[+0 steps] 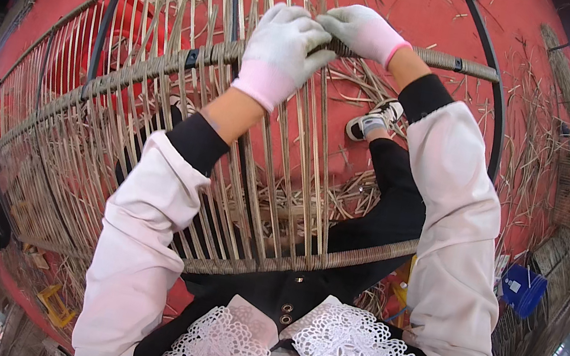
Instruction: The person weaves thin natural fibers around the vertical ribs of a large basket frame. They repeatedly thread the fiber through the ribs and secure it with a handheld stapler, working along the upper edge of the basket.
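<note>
A large frame of dark metal bars is strung with many tan plant-fibre strands (303, 158) and stands in front of me. Across its middle runs a bar wrapped in cord-like fibre (437, 59). My left hand (282, 48), in a white glove with a pink cuff, curls over this bar, thumb on the near side. Just right of it, my right hand (366, 33), gloved alike, has its fingers closed on a strand at the bar. The fingertips of both hands nearly meet, and the strand's end between them is partly hidden.
Loose fibre scraps (384, 81) litter the red floor (433, 14). The frame's near wrapped bar (362, 255) crosses in front of my lap. A blue container (523, 289) stands at right beside bundled dry stalks (552, 313). A yellow object (58, 304) lies at lower left.
</note>
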The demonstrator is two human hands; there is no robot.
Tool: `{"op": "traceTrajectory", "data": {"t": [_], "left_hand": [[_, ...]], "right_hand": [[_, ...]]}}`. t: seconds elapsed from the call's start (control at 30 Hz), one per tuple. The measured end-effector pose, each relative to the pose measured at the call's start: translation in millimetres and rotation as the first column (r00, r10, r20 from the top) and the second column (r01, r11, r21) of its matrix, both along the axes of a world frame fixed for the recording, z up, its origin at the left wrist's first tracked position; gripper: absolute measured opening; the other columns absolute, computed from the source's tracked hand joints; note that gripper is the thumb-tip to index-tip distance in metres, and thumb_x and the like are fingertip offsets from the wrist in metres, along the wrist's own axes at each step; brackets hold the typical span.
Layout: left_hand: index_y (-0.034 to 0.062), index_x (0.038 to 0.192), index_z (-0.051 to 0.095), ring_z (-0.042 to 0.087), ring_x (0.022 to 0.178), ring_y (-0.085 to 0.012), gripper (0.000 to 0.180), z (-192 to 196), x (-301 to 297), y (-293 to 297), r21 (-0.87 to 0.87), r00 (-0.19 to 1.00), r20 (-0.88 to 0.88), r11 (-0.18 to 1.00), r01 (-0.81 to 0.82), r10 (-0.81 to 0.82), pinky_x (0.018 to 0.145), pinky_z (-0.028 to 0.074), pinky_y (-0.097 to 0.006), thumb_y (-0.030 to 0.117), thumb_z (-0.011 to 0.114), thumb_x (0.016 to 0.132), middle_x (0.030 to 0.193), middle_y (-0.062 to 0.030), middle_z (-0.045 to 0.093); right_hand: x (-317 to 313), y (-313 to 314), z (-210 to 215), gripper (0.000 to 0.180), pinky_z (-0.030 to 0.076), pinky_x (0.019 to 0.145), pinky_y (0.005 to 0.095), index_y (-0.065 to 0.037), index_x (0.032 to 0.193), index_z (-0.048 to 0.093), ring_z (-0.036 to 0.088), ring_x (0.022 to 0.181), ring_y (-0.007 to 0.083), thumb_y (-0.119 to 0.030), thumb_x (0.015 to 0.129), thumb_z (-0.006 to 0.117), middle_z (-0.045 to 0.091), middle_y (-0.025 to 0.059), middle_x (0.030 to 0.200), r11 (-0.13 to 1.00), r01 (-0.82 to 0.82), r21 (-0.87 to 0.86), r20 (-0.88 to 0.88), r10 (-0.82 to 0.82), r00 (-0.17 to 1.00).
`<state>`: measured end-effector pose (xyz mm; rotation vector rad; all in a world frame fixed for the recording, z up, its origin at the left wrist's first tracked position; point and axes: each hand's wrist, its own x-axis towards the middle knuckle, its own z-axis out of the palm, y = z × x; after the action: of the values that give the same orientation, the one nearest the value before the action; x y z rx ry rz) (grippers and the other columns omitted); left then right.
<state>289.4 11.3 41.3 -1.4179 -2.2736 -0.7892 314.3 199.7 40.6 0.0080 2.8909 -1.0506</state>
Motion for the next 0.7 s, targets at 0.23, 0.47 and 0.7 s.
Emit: {"op": "traceTrajectory", "data": {"t": [0.23, 0.47, 0.7], "left_hand": [[0.0026, 0.106, 0.070, 0.066, 0.096, -0.0304, 0.039, -6.2, -21.7, 1.3, -0.163, 0.915, 0.403, 0.983, 0.086, -0.014, 0.092, 0.049, -0.038, 0.036, 0.072, 0.086, 0.098, -0.0150, 0.070], [0.0061, 0.123, 0.064, 0.067, 0.094, -0.0306, 0.045, 5.5, -19.1, -2.1, -0.144, 0.919, 0.383, 0.976, 0.166, -0.099, 0.084, 0.053, -0.036, 0.030, 0.070, 0.086, 0.102, -0.0137, 0.066], [0.0175, 0.123, 0.069, 0.064, 0.081, -0.0174, 0.031, 14.6, 1.1, 6.2, -0.219, 0.881, 0.473, 0.967, 0.130, -0.012, 0.072, 0.050, -0.029, 0.015, 0.057, 0.095, 0.089, -0.0057, 0.059]], "right_hand": [[83.1, -69.9, -59.1, 0.025, 0.051, 0.079, 0.0360, 0.002, 0.106, 0.066, 0.065, 0.087, 0.0281, -0.019, 0.094, 0.062, 0.065, 0.0170, 0.104, 0.662, 0.562, -0.495, 0.046, -0.626, 0.779], [84.2, -48.1, -46.2, 0.019, 0.045, 0.079, 0.0427, 0.002, 0.096, 0.062, 0.058, 0.093, 0.0367, -0.015, 0.096, 0.053, 0.061, 0.0186, 0.093, 0.849, 0.234, -0.473, -0.102, -0.317, 0.943], [140.1, -36.7, 29.4, 0.014, 0.046, 0.078, 0.0313, 0.003, 0.098, 0.059, 0.059, 0.083, 0.0242, -0.010, 0.095, 0.055, 0.060, 0.0125, 0.089, 0.929, 0.019, -0.369, -0.416, -0.183, 0.891]]}}
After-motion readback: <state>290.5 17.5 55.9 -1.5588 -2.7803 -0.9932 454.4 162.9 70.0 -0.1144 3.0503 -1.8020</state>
